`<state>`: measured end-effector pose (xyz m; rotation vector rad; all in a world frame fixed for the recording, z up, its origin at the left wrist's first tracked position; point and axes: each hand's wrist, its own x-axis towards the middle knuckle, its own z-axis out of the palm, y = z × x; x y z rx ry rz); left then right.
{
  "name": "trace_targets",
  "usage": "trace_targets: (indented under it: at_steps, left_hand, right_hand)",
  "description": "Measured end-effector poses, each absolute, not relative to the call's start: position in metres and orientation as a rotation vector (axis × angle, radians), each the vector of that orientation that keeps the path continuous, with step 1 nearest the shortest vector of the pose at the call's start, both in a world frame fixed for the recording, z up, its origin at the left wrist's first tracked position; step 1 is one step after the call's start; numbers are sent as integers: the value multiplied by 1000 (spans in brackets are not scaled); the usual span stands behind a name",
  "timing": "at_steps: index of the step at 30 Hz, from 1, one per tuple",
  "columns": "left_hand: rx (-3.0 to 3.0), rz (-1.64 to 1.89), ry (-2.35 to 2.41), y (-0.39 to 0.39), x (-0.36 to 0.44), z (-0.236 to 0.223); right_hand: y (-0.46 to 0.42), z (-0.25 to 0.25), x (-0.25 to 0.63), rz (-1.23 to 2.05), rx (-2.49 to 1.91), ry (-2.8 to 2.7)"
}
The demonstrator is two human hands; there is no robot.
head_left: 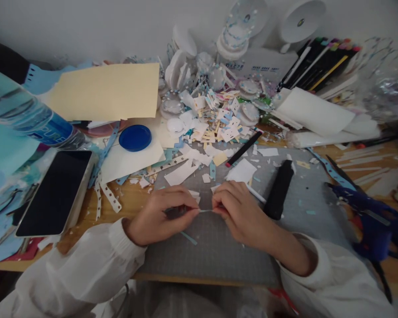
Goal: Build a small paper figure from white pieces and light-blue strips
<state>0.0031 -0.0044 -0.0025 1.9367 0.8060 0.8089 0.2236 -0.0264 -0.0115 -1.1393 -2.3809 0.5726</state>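
My left hand (161, 213) and my right hand (239, 211) meet over a grey cutting mat (219, 247) at the table's front. Both are closed in a pinch on one small thin white paper strip (205, 210) stretched between their fingertips. A black cylindrical tool (279, 189) lies just right of my right hand. A white paper piece (241, 171) and a black pen with a red tip (243, 149) lie just beyond my hands. White sleeves cover both forearms.
A phone (55, 192) lies at the left beside a water bottle (29, 117). A blue lid (135, 138), cream card (109, 90), a heap of paper scraps (215, 119), markers (321, 62) and blue scissors (368, 212) crowd the table.
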Motion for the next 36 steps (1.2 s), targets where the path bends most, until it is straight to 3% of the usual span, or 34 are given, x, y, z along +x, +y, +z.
trace_targets:
  at_steps: [9, 36]
  left_hand:
    - [1543, 805, 888, -2, 1, 3]
    - [1877, 820, 797, -9, 6, 0]
  right_hand:
    - [-30, -1, 223, 1052, -997, -1854]
    - [-33, -7, 210, 824, -1017, -1963]
